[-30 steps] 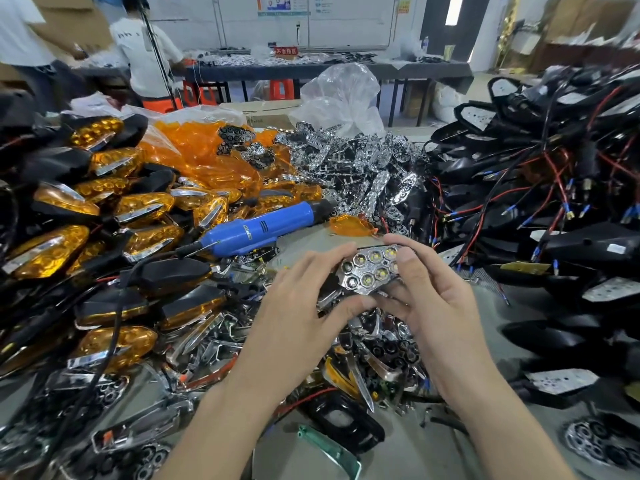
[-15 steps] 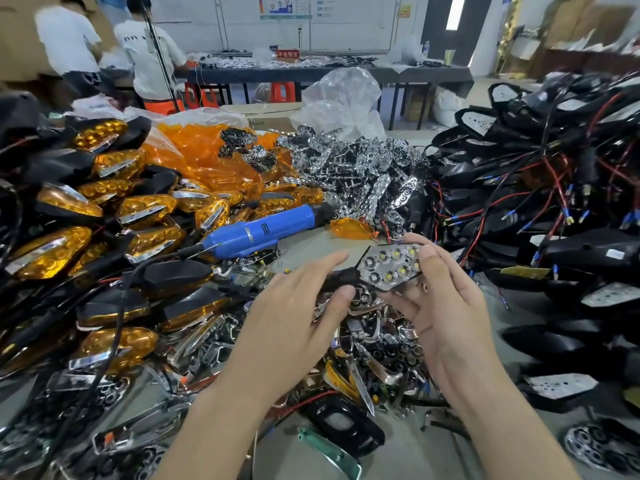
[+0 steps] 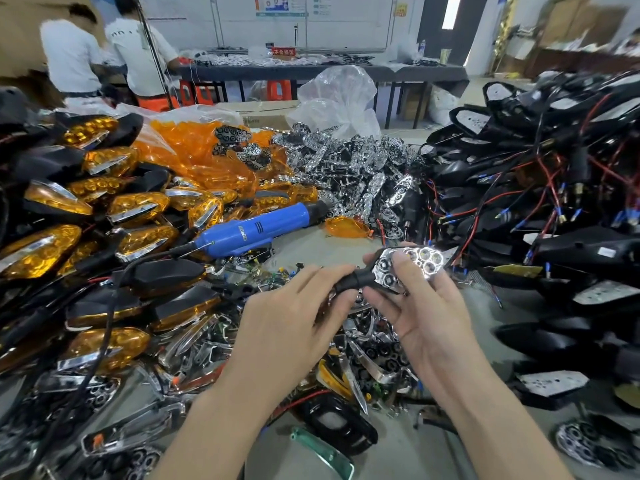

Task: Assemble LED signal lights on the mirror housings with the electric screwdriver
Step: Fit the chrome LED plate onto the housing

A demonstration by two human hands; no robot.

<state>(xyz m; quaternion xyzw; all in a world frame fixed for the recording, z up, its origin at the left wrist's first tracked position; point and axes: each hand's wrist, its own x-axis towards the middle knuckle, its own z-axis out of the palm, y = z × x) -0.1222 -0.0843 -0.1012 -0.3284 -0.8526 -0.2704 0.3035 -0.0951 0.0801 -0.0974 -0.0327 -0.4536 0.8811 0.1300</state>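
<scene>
Your left hand (image 3: 298, 317) pinched the black stem (image 3: 353, 281) of the light (image 3: 427, 261). Your right hand (image 3: 427, 306) cradled its head, fingers beneath, thumb across the face. Within the last second the light moved right of centre and your left hand slid from face to stem, so seating appeared finished and screwing was due. The screwdriver (image 3: 256, 230) lay unheld beyond, its label unreadable. The far red sign (image 3: 284, 51) carried Chinese characters, too small to read.

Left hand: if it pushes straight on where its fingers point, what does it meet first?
The left hand pinches the black stem of the LED light. Straight on, it would likely first meet the right hand, which holds that light.
</scene>
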